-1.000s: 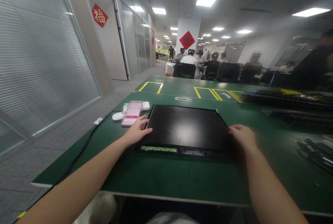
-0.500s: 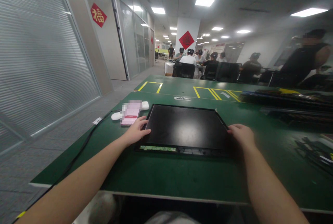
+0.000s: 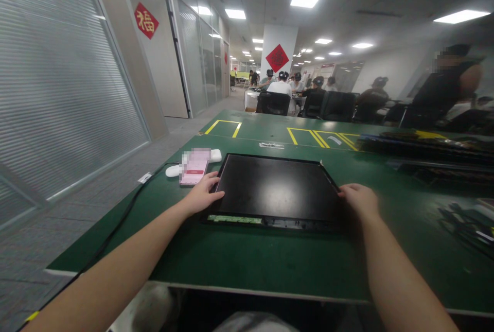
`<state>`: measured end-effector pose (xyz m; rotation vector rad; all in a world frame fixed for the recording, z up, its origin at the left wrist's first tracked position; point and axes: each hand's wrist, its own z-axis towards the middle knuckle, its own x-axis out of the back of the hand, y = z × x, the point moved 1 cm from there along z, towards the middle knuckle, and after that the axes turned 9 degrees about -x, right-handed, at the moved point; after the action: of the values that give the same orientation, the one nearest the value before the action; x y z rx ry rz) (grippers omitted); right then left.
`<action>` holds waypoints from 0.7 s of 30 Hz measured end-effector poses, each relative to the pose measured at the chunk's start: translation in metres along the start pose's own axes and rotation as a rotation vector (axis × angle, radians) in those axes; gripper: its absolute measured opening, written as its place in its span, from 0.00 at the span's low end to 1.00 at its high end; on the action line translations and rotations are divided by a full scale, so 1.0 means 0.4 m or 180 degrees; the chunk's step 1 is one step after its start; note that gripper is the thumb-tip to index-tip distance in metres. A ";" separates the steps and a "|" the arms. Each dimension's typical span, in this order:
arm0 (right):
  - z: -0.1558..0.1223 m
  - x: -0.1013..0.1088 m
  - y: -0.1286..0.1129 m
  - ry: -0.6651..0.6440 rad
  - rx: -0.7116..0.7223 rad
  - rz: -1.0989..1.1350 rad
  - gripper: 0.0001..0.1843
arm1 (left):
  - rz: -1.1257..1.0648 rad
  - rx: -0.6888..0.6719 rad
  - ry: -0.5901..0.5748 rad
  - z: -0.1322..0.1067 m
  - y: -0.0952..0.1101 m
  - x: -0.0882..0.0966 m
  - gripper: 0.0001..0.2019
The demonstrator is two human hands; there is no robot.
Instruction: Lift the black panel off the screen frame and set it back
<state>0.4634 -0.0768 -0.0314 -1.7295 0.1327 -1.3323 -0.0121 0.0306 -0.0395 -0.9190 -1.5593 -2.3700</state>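
A black LCD screen panel (image 3: 278, 188) lies face up on the green table, with a narrow green circuit board (image 3: 234, 219) showing along its near edge. My left hand (image 3: 203, 194) grips the panel's left edge, the thumb over the border and the fingers along the side. At the right edge, my right hand (image 3: 357, 199) has its fingers closed on the frame; some of the fingertips are hidden. Just beyond my left hand lies a phone with a pink-lit screen (image 3: 194, 172), partly blurred out.
A white rounded object (image 3: 172, 171) and a black cable (image 3: 127, 211) are at the table's left. Stacked dark panels (image 3: 420, 146) and bundled cables (image 3: 463, 224) lie to the right. Yellow tape outlines (image 3: 303, 129) mark the far side. Several people sit beyond; one person (image 3: 443, 82) stands at right.
Both hands keep their places on the panel, which looks still. The standing person at the right has shifted slightly left.
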 end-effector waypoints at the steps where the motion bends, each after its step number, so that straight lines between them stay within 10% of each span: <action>1: -0.002 0.001 -0.001 -0.0003 0.0005 -0.0006 0.15 | 0.0007 -0.0017 -0.0005 0.000 0.000 -0.001 0.27; 21: -0.012 0.007 -0.014 0.0013 0.0063 -0.0133 0.14 | 0.0392 -0.0485 -0.0101 -0.009 0.015 0.002 0.31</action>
<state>0.4584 -0.0779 -0.0254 -1.7215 0.0860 -1.3631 -0.0114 0.0250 -0.0354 -1.0553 -1.3058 -2.4240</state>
